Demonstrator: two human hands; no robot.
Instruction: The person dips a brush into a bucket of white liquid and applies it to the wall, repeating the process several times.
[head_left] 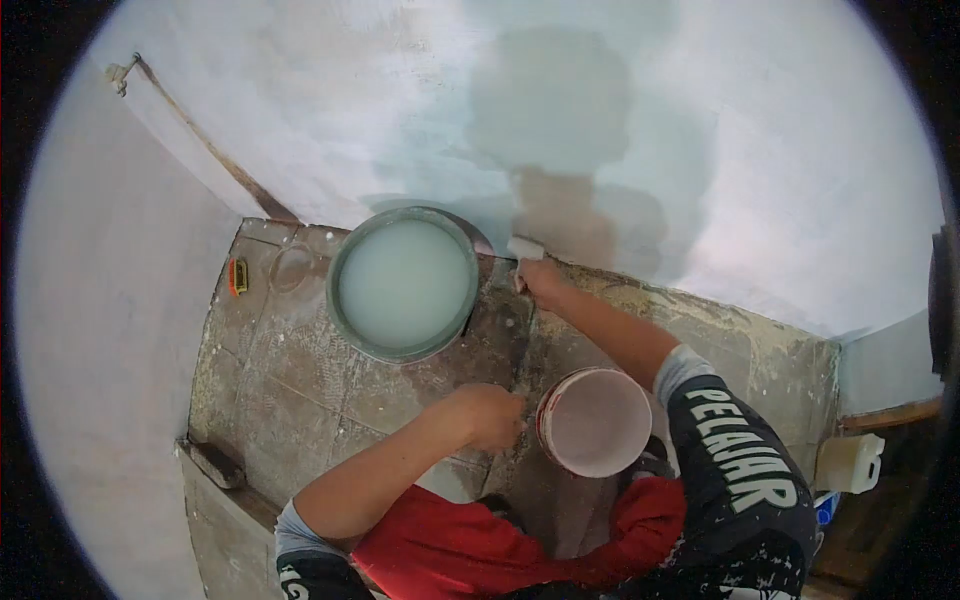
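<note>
Near the centre, the right hand (542,282) closes round a pale tool (525,247), leaving its broad end free by the foot of the wall (760,200). The left hand (487,415), below, is curled; I cannot tell if it pinches anything. 2 containers stand within reach: the tub (400,355), left of centre, holds milky liquid (407,283); the bucket (545,428), lower right of centre, has unclear contents.

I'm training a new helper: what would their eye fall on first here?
Probably the big tub of cloudy liquid, on the floor by the wall. Next, the dark shadow on that wall, above the right hand with its pale tool, and the red clothing at the bottom.
</note>
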